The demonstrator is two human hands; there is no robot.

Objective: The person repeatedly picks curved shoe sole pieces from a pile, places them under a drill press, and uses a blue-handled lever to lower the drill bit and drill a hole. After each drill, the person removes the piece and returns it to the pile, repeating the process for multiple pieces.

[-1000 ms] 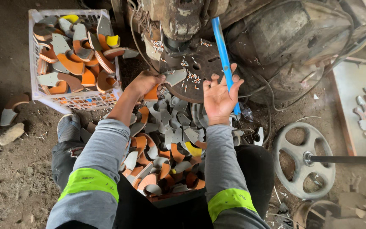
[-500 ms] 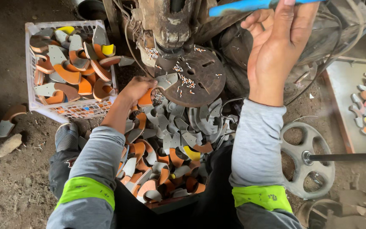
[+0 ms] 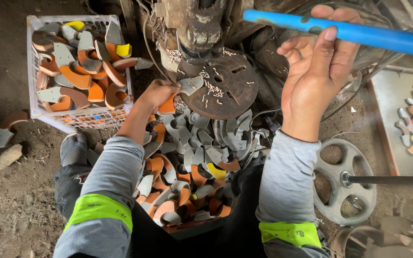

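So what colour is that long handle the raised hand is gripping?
Bright blue; the handle shows clearly in the head view, held by the right hand.

A small, rough workshop for press-cutting curved pieces, seen from above.

At the top centre stands a rusted, grimy press (image 3: 194,24) over a round perforated metal plate (image 3: 221,88) strewn with small punchings. A heap of grey and orange crescent-shaped pieces (image 3: 192,167) fills the lower centre; more of them fill a white plastic crate (image 3: 80,117) at the upper left and lie on a flat tray (image 3: 388,110) at the right edge. A spoked metal handwheel (image 3: 345,181) sits at the lower right. The floor (image 3: 5,205) is bare packed dirt with scattered scraps, and the sleeves carry high-visibility bands.
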